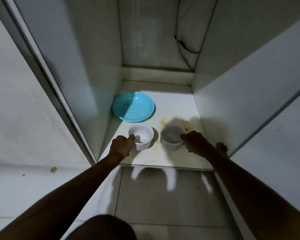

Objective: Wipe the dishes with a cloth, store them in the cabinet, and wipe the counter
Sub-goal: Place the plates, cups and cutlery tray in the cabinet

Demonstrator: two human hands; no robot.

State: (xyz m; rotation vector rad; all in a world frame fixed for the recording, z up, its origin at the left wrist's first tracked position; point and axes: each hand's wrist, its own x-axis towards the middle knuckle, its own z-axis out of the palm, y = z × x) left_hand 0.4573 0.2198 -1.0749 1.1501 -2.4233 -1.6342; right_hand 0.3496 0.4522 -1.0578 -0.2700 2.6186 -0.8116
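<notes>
Two bare forearms, no sleeves visible anywhere along them. Left hand (122,146) and right hand (196,144) bare: no gloves, rings, watch or wristbands (lighting dim, fine detail lost). Below hands, between forearms, bare rounded knee (102,228), uncovered.

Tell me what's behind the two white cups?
Behind the left cup sit stacked blue plates. Behind the right cup are yellowish stains on the shelf; the cup covers part of them.
</notes>
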